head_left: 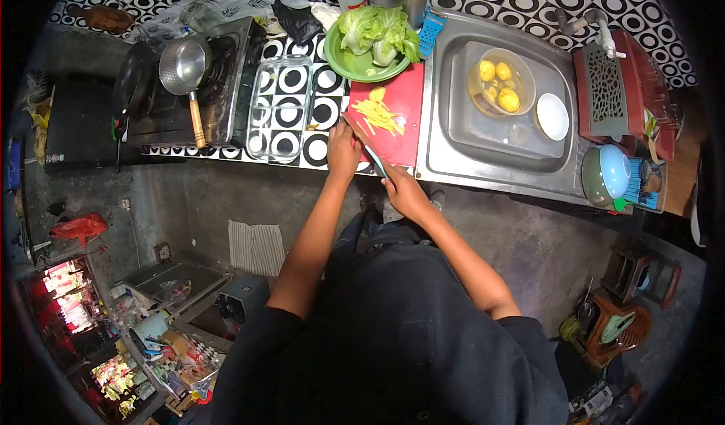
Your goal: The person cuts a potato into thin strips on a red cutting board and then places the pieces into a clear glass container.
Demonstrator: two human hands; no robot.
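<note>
Yellow cut strips (377, 117) lie on a red cutting board (406, 147), with a small yellow piece (377, 94) above them. My right hand (404, 191) is closed round the handle of a knife (368, 145), whose blade points up and left along the board's lower left part. At the board's left edge is my left hand (343, 149), near the knife's tip; its fingers are bunched, and whether they hold anything is too small to tell. Behind the board, a green bowl (355, 68) holds leafy greens (377, 32).
Left of the board stands a glass dish (279, 108); farther left, a pot (185, 66) sits on the stove (226, 85). On the right, the sink (453, 153) holds a bowl of peeled yellow pieces (502, 81) and a white bowl (553, 117).
</note>
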